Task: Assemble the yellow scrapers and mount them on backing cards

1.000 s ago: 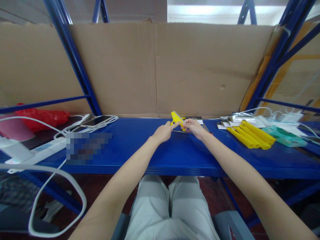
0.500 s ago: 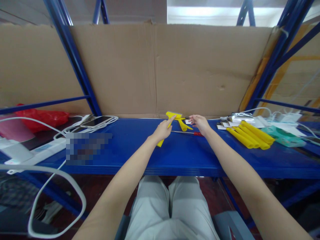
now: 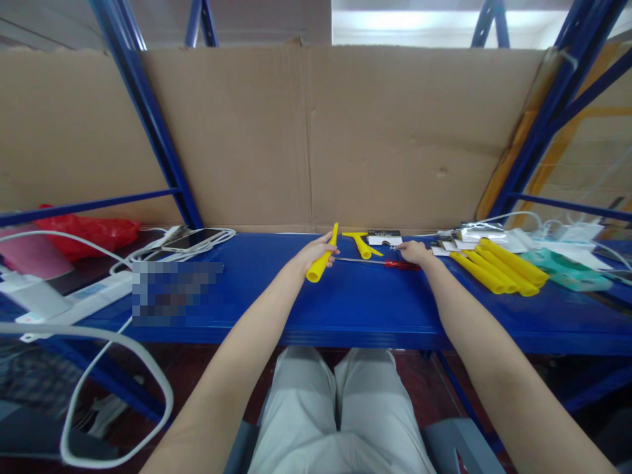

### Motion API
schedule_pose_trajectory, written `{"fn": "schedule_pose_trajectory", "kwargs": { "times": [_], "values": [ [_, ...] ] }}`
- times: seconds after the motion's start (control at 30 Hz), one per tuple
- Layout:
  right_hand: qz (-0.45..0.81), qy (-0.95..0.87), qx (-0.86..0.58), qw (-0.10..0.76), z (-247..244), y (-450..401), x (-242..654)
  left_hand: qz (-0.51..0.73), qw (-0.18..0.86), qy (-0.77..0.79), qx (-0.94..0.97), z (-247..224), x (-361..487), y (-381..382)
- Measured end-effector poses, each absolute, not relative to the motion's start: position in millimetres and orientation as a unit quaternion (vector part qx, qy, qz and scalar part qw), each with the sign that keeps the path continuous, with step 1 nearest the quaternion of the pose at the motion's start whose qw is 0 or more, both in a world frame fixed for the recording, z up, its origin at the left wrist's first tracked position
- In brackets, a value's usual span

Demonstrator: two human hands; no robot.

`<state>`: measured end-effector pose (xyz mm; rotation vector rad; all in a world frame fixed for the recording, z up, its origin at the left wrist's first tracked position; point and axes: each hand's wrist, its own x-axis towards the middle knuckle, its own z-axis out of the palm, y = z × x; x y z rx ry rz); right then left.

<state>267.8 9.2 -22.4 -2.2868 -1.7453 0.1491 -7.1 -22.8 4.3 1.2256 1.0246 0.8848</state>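
My left hand (image 3: 316,253) is wrapped round a yellow tool (image 3: 320,264) with a hollow tubular handle, its wide round end towards me and its thin head seen edge-on. My right hand (image 3: 413,252) reaches down to the tabletop with its fingers pinched, beside small shiny bits (image 3: 394,248); what they hold is too small to tell. Just in front of it lies a screwdriver with a red handle (image 3: 401,265), its shaft pointing left. Between the hands rests a second yellow T-shaped piece (image 3: 364,246). A small black-and-white box (image 3: 385,237) stands beside that piece.
Several yellow tubes (image 3: 501,266) lie side by side at the right, near a green plastic tray (image 3: 563,268) and white boxes. White cables (image 3: 212,240), a power strip (image 3: 99,296) and a red bag (image 3: 91,236) occupy the left. Cardboard (image 3: 237,145) closes the back of the blue table (image 3: 345,309).
My left hand has turned the yellow tool so its wide handle end faces me and its head shows edge-on. My right hand has moved right and down to the tabletop, uncovering the small box.
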Motion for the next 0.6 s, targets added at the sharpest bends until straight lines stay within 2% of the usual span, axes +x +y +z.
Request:
{"fn": "schedule_pose_trajectory", "kwargs": {
  "times": [0.6],
  "values": [
    [0.003,-0.625,-0.775,0.095,-22,18,266,0.335,0.661,0.393,0.544,8,3,-34]
  ]
}}
